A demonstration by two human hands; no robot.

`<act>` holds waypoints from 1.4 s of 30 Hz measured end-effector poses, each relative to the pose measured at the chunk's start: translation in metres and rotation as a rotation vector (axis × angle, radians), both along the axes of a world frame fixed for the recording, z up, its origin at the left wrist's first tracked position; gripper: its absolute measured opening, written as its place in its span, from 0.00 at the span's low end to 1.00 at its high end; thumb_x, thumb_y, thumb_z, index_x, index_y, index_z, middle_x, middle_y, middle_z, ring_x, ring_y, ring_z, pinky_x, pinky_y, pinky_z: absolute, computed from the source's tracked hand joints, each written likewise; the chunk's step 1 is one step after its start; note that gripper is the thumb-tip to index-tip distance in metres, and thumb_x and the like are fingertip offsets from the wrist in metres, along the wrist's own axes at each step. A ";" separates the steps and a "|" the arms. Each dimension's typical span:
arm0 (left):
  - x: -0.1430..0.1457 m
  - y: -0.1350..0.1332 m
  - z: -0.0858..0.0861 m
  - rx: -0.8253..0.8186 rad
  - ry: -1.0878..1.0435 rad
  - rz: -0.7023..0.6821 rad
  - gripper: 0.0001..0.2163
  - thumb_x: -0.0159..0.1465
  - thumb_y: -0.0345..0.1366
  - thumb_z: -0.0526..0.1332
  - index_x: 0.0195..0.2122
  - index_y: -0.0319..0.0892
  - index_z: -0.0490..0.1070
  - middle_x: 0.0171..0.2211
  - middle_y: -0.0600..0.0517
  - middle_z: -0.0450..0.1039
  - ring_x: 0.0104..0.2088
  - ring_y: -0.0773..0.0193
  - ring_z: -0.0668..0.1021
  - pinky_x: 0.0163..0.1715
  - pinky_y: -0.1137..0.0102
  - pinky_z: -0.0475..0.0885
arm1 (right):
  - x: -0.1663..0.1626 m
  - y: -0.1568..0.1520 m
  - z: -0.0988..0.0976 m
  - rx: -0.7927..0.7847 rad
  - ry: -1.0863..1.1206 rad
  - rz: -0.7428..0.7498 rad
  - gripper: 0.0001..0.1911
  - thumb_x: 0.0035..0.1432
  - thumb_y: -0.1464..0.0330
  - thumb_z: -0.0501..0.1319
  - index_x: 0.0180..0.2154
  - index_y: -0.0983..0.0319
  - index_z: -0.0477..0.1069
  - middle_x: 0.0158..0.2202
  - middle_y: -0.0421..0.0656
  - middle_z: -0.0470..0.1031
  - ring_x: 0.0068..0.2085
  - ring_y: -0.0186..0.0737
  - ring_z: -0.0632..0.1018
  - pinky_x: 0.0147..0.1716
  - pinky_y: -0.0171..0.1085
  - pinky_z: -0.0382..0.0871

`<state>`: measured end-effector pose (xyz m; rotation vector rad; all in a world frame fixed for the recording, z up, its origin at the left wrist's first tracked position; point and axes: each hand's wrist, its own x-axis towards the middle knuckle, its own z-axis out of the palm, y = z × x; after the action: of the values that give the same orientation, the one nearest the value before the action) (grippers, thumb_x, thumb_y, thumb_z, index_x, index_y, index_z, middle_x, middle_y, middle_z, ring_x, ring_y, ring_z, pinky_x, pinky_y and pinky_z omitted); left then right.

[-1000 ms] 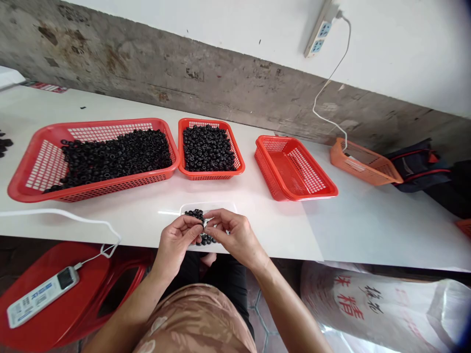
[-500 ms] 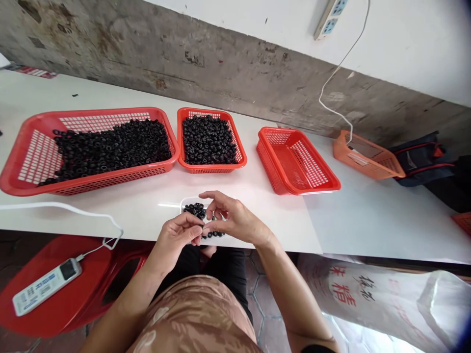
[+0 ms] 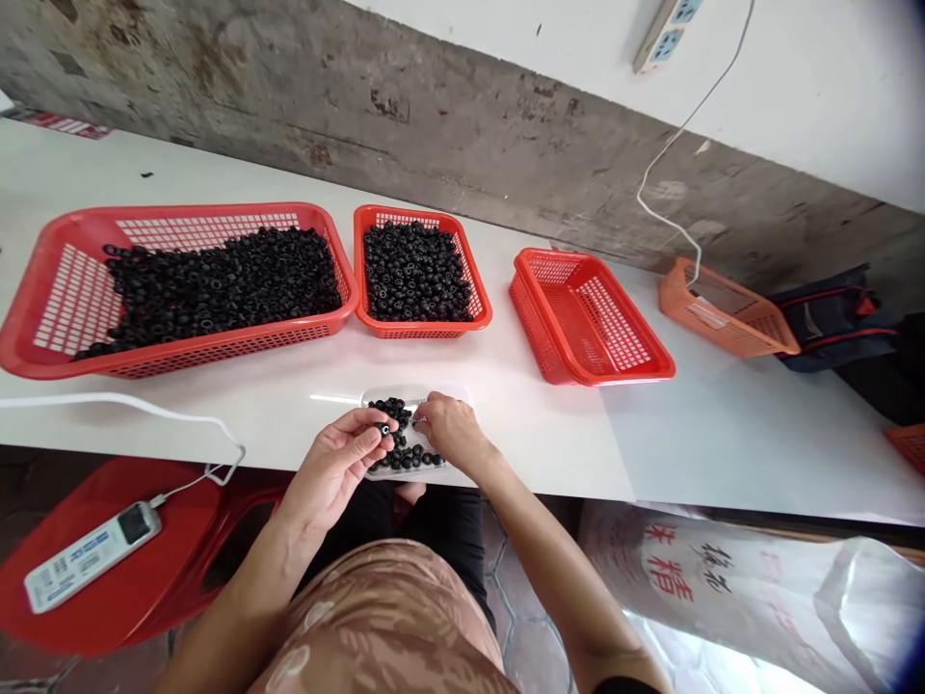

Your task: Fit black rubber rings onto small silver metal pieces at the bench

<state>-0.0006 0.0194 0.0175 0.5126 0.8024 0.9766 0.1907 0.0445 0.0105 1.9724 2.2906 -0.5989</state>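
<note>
Your left hand [image 3: 336, 465] pinches a black ring [image 3: 383, 429], right hand [image 3: 448, 429] just beside it, over the clear tray [image 3: 417, 392] with rings left, full red basket [image 3: 423, 331] at 12 o'clock.

A long white counter [image 3: 549, 463] is lined with a large red plastic mesh basket [image 3: 217, 349] and a smaller red plastic mesh basket [image 3: 423, 330], both heaped with small black rings [image 3: 415, 275], then a third red plastic mesh basket [image 3: 549, 337] and an orange plastic mesh basket [image 3: 729, 337]. A shallow clear plastic tray [image 3: 455, 395] and a white cable [image 3: 122, 397] are placed along the front.
</note>
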 end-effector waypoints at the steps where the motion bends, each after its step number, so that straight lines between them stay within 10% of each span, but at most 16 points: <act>1: 0.000 0.000 0.000 -0.005 -0.006 -0.002 0.13 0.50 0.35 0.77 0.35 0.39 0.80 0.35 0.49 0.81 0.31 0.69 0.80 0.35 0.77 0.77 | -0.002 0.000 -0.002 -0.007 -0.032 0.013 0.10 0.65 0.72 0.59 0.43 0.62 0.79 0.44 0.50 0.78 0.43 0.46 0.81 0.42 0.38 0.71; 16: 0.006 -0.001 -0.002 0.008 0.012 0.038 0.13 0.51 0.40 0.77 0.33 0.39 0.80 0.30 0.51 0.78 0.30 0.70 0.77 0.32 0.79 0.74 | 0.000 -0.002 -0.009 0.013 -0.143 0.132 0.09 0.66 0.68 0.60 0.42 0.66 0.76 0.41 0.53 0.79 0.44 0.49 0.81 0.41 0.38 0.71; 30: 0.029 0.001 0.002 0.210 0.277 -0.054 0.15 0.55 0.43 0.73 0.40 0.40 0.82 0.24 0.52 0.77 0.24 0.68 0.74 0.27 0.73 0.69 | 0.013 -0.037 0.076 0.569 -0.010 0.418 0.09 0.69 0.72 0.55 0.34 0.63 0.70 0.30 0.43 0.72 0.32 0.41 0.73 0.35 0.39 0.60; 36: 0.036 0.001 0.002 0.218 0.296 -0.079 0.14 0.54 0.45 0.73 0.35 0.39 0.82 0.20 0.52 0.74 0.23 0.67 0.73 0.26 0.72 0.68 | 0.007 -0.045 0.082 0.654 -0.195 0.537 0.11 0.66 0.79 0.52 0.32 0.62 0.67 0.30 0.44 0.70 0.30 0.43 0.69 0.33 0.42 0.56; 42: 0.028 -0.001 0.004 0.189 0.216 -0.142 0.15 0.56 0.47 0.72 0.34 0.39 0.81 0.20 0.52 0.72 0.23 0.68 0.70 0.26 0.73 0.65 | 0.009 -0.048 0.067 0.678 0.126 0.501 0.13 0.70 0.77 0.48 0.36 0.62 0.68 0.33 0.44 0.74 0.34 0.40 0.73 0.37 0.40 0.62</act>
<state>0.0279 0.0185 0.0216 0.8385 0.8576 0.8792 0.1997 -0.0033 0.0776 1.4260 3.2005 0.1270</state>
